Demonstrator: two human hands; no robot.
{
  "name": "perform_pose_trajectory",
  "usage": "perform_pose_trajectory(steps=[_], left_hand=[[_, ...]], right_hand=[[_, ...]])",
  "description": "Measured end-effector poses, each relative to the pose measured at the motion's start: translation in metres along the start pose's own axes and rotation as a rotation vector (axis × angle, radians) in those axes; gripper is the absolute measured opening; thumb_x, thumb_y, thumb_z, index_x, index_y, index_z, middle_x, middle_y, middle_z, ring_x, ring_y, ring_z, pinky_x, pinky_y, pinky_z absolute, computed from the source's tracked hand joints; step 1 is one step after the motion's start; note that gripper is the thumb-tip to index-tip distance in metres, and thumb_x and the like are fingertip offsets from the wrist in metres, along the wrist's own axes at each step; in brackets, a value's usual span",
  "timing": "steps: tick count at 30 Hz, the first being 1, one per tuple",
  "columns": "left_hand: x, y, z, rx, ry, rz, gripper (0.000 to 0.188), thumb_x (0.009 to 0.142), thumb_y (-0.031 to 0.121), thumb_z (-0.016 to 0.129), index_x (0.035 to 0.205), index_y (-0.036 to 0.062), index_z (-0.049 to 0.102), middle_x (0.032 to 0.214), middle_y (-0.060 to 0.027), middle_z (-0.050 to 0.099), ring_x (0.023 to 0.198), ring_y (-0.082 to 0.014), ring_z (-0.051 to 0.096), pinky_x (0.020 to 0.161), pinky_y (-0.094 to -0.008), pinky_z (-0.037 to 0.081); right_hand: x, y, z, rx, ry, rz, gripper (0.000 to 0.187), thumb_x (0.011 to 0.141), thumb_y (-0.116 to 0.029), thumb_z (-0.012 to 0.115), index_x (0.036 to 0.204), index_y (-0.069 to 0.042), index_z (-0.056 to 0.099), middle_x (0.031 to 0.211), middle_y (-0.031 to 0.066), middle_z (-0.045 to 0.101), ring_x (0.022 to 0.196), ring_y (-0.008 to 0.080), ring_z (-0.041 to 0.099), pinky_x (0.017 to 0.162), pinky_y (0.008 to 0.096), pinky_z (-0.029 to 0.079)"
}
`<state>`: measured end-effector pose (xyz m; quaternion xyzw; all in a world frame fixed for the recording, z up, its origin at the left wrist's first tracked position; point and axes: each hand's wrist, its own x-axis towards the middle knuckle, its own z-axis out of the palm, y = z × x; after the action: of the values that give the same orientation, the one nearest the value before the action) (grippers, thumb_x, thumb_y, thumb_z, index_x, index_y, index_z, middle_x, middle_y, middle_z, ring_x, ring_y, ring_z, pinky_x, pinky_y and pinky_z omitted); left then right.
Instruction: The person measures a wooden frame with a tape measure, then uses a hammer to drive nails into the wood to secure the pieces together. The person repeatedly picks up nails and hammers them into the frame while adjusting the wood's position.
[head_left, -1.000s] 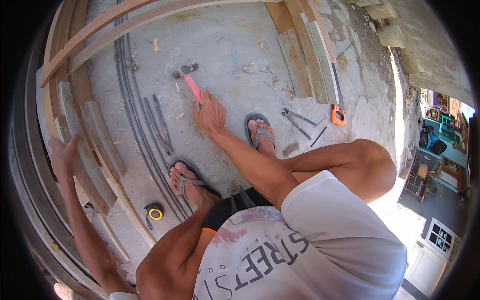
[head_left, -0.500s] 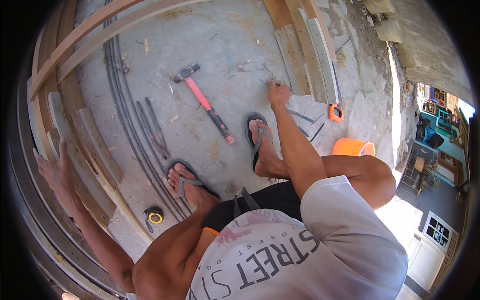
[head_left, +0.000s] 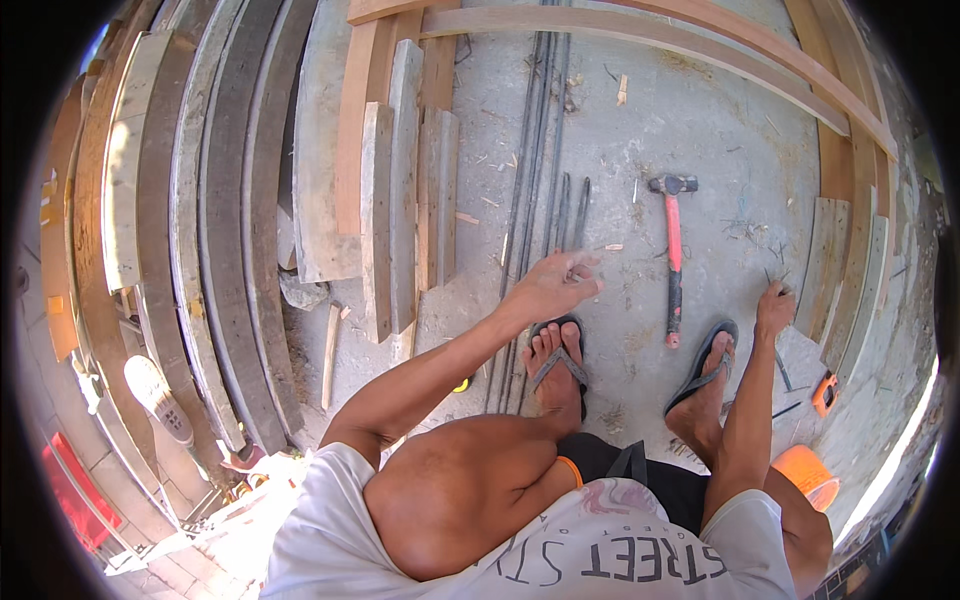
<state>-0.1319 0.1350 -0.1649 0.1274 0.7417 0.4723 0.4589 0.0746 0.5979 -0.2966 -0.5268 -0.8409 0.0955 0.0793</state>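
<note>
My left hand [head_left: 553,288] hovers over the floor near my left foot, its fingers apart and slightly bent, holding nothing I can see. It hides the jaws of the pincers, whose dark handles [head_left: 582,205] stick out beyond it. My right hand [head_left: 774,306] is low at the right, fingers pinched; thin dark pieces like nails [head_left: 771,275] stand out at its fingertips. Between the hands lies a hammer [head_left: 673,245] with a red and black handle. Loose nails or wire bits [head_left: 750,232] are scattered past my right hand.
Long dark bars [head_left: 532,150] run along the floor beside the pincers. Timber boards [head_left: 407,190] are stacked left, with more planks [head_left: 828,250] right and long beams [head_left: 640,32] across the far side. An orange saw handle [head_left: 825,394] and orange bucket [head_left: 805,478] stand right; a tape measure [head_left: 461,385] peeks out.
The view has swung left. My left hand has left the boards at the left and come over the pincers. My right hand stays low by the planks at the right, still pinched.
</note>
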Motion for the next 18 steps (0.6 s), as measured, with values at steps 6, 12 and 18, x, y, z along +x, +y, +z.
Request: perform_pose_trajectory(steps=[6, 12, 18], left_hand=[[0.008, 0.001, 0.002, -0.408, -0.002, -0.306, 0.055, 0.096, 0.035, 0.073, 0.138, 0.0002, 0.064, 0.118, -0.0108, 0.071, 0.104, -0.0195, 0.068, 0.089, -0.0328, 0.054], [0.02, -0.008, 0.007, -0.494, -0.033, -0.377, 0.052, 0.101, 0.034, 0.069, 0.143, 0.0036, 0.059, 0.128, -0.0099, 0.069, 0.115, -0.0215, 0.068, 0.095, -0.0349, 0.054], [0.015, -0.019, -0.004, -0.479, -0.003, -0.422, 0.054, 0.1, 0.036, 0.07, 0.143, 0.0056, 0.06, 0.127, -0.0081, 0.069, 0.109, -0.0184, 0.07, 0.09, -0.0315, 0.057]], right_hand=[[-0.069, -0.099, -0.032, 0.7, -0.101, 0.117, 0.041, 0.09, -0.009, 0.071, 0.126, 0.004, 0.058, 0.092, 0.0131, 0.074, 0.075, 0.0189, 0.068, 0.069, 0.0318, 0.053], [-0.17, -0.24, -0.056, 0.873, -0.45, 0.146, 0.026, 0.094, -0.015, 0.073, 0.113, 0.003, 0.07, 0.091, 0.0096, 0.074, 0.079, 0.0126, 0.066, 0.071, 0.0295, 0.052], [-0.115, -0.146, -0.051, 0.565, -0.228, 0.19, 0.023, 0.094, -0.019, 0.071, 0.112, -0.003, 0.074, 0.091, 0.0163, 0.075, 0.079, 0.0257, 0.071, 0.074, 0.0393, 0.054]])
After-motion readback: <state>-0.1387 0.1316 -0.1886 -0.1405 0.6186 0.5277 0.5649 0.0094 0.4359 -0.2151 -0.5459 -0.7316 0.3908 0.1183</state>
